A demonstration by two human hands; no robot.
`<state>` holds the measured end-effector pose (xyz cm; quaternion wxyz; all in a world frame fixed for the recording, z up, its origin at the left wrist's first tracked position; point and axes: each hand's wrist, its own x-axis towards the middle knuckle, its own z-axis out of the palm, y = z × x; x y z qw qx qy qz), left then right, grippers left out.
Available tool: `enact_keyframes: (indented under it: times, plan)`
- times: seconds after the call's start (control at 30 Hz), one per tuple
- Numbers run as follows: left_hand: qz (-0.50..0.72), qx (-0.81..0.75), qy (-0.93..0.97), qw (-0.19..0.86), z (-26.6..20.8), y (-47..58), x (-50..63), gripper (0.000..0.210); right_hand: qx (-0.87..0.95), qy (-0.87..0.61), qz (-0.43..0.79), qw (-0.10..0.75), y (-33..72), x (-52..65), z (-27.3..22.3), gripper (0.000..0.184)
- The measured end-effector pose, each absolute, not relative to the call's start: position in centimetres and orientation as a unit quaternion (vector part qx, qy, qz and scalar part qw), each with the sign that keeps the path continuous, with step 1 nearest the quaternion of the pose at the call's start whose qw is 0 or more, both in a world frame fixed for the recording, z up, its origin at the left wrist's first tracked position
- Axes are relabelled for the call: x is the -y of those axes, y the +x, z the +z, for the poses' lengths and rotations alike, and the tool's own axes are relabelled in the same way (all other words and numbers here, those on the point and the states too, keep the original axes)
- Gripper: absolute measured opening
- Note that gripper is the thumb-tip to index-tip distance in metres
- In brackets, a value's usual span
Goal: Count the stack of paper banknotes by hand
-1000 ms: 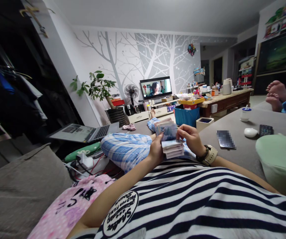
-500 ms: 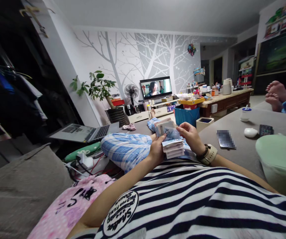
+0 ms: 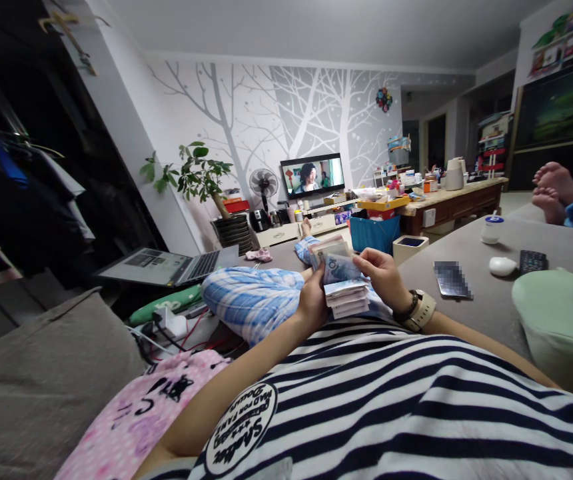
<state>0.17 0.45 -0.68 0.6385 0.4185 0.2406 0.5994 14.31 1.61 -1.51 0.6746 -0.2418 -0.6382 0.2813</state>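
Observation:
In front of my striped shirt, my left hand [image 3: 312,297] is closed around a stack of banknotes [image 3: 347,301], its thumb at the upper left of the stack. The lower part of the stack is folded over in several layers toward me, while the upper notes fan upward. A bluish banknote [image 3: 341,268] printed with a 10 lies in front of the fan. My right hand [image 3: 377,268] pinches the right edge of that bluish note between thumb and fingers. A pale watch [image 3: 422,311] sits on my right wrist.
A phone [image 3: 452,279], a white mouse [image 3: 502,267] and a green neck pillow [image 3: 541,307] lie on the grey couch to my right. An open laptop [image 3: 171,265] stands at left, above a power strip [image 3: 171,323] with cables. Another person's bare feet [image 3: 552,190] rest at far right.
The bluish note has shifted slightly and its printed 10 now faces me more clearly. My left thumb has moved up and left, off its face. My right hand keeps its pinch.

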Motion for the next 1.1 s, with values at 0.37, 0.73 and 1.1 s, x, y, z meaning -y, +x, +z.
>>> enact_keyframes:
  times: [0.37, 0.73, 1.1]
  plan:
    - [0.575, -0.231, 0.404, 0.673, -0.37, 0.18, -0.21, 0.039, 0.658, -0.214, 0.275, 0.668, 14.36, -1.12, -1.48, 0.032]
    - [0.583, -0.238, 0.405, 0.664, -0.29, 0.12, -0.09, 0.037, 0.645, -0.200, 0.298, 0.675, 14.28, -1.21, -1.50, 0.026]
    - [0.589, -0.239, 0.412, 0.652, -0.45, 0.15, -0.03, 0.039, 0.652, -0.207, 0.281, 0.673, 14.38, -1.08, -1.46, 0.028]
